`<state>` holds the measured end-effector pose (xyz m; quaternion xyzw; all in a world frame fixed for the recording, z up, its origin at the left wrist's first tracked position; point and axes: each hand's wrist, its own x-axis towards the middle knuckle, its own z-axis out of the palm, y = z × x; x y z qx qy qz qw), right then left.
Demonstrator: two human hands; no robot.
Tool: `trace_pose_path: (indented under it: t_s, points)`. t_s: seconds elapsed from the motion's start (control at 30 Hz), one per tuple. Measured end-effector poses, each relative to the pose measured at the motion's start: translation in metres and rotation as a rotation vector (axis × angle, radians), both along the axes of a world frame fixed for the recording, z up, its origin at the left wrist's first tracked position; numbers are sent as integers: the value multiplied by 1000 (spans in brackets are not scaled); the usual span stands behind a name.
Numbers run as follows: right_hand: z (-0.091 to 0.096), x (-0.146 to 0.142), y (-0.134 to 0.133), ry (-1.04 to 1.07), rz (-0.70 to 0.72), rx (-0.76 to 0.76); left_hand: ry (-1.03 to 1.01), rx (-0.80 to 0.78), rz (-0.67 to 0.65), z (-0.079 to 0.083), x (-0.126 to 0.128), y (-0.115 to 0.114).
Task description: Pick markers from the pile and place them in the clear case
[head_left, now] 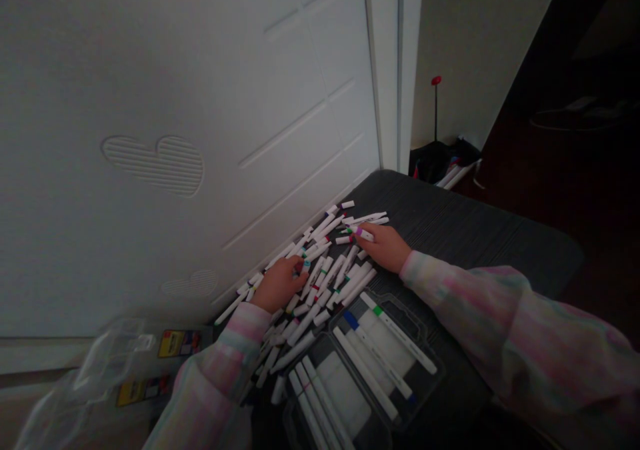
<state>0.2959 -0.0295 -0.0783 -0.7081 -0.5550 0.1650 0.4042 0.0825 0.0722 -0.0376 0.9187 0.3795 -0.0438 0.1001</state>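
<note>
Many white markers and loose caps lie in a jumbled pile on a dark grey surface. My left hand is over the left of the pile, fingers bent in a pinch around a short white marker cap with a teal end. My right hand, at the pile's far right, has its fingers closed on a white marker cap with a purple band. A green-tipped piece is close by its fingertips. Nearer to me, a clear plastic marker case lies open, with several markers in its compartments.
A white panel with an embossed heart rises along the left and back of the dark grey surface. Another clear plastic box stands at lower left, beside yellow labels. Beyond the far edge is a dark bag.
</note>
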Motion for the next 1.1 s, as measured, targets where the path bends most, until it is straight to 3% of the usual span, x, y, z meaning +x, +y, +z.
trace_pose_path:
  t_s: [0.5,0.87,1.1]
  points:
    - [0,0,0,-6,-1,-12,-45,-13,-20,-4,-5,5]
    - [1,0,-1,-4,-4,3,-14,61,89,17,-21,27]
    - [-1,0,0,-3,-1,25,60,22,117,15,-32,35]
